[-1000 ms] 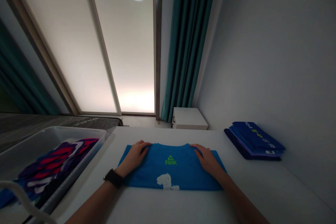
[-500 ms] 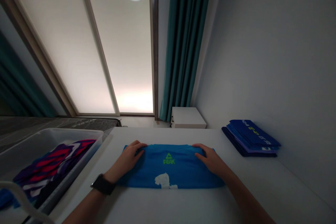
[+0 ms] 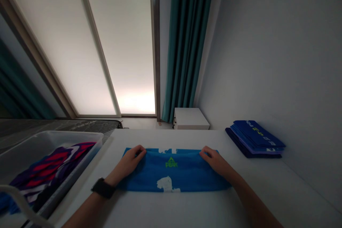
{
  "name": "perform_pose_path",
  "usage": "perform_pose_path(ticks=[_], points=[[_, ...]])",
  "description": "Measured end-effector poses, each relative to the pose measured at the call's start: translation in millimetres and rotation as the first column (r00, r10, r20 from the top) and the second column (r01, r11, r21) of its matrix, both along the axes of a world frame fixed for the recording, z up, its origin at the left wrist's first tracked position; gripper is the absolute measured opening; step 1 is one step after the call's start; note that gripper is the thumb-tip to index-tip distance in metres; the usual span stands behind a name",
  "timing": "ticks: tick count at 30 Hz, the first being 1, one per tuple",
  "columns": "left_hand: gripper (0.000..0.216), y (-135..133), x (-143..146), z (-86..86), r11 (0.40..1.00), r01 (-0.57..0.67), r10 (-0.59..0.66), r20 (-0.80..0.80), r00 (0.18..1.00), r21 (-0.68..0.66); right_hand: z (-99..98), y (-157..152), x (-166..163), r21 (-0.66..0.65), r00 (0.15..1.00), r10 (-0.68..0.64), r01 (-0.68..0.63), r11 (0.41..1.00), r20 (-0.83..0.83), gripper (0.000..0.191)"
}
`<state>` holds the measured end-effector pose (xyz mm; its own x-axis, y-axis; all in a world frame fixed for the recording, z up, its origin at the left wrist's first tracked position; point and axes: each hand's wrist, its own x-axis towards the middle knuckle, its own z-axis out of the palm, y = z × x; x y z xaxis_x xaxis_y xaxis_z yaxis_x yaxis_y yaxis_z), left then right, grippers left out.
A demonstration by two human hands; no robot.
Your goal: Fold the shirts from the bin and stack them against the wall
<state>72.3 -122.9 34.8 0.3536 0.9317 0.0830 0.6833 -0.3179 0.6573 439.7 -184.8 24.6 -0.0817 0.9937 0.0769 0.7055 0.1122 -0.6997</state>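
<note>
Shirt: blue, folded into a wide, low rectangle, flat on the white surface, centered in front of the person. Green PEAK logo in the upper middle, reads upright from here. White print below it, running to the near edge. Behind the top layer's far edge, a strip of the same blue shows, with more white patches on it.

Left hand: thumb and fingers closed together on the top layer's far edge, left of the logo. Black watch on that wrist. Right hand: same narrow pinch on the same edge, right of the logo. Hands well apart, edge running between them.

Stack of folded clothes at right, dark blue on top with white and yellow lettering, near the wall, well clear of the right hand.

Bin at left, translucent, loose clothes inside: red, purple, white, some blue. Pale curved bar at lower left, in front of the bin; can't tell what it belongs to.

Past the surface: white cabinet, teal curtain, lit frosted door.
</note>
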Motion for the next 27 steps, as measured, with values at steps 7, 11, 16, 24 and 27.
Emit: perform_pose_path(ticks=[7, 11, 16, 24, 27], points=[[0.036, 10.0, 7.9, -17.8, 0.989, -0.022, 0.053, -0.216, 0.975, 0.147, -15.2, 8.8, -18.4, 0.228, 0.942, -0.062, -0.016, 0.974, 0.33, 0.027], [0.037, 7.6, 8.8, -17.3, 0.979, 0.008, 0.054, -0.293, 0.955, 0.205, -9.6, 11.3, -30.1, 0.223, 0.887, 0.019, -0.137, 0.965, 0.462, 0.032], [0.035, 4.4, 12.0, -15.9, 0.969, -0.002, 0.102, -0.389, 0.915, 0.249, -7.0, 22.0, -35.0, 0.093, 0.828, 0.069, -0.144, 0.985, 0.556, 0.036], [0.035, 2.6, 12.7, -10.2, 0.945, -0.038, 0.209, -0.509, 0.835, 0.326, -0.3, 33.1, -36.9, 0.0, 0.797, 0.037, -0.047, 0.999, 0.603, 0.035], [0.035, 3.7, 9.3, -13.1, 0.935, -0.033, 0.231, -0.534, 0.813, 0.354, -2.9, 32.1, -37.2, 0.04, 0.787, 0.02, -0.057, 0.998, 0.617, 0.034]])
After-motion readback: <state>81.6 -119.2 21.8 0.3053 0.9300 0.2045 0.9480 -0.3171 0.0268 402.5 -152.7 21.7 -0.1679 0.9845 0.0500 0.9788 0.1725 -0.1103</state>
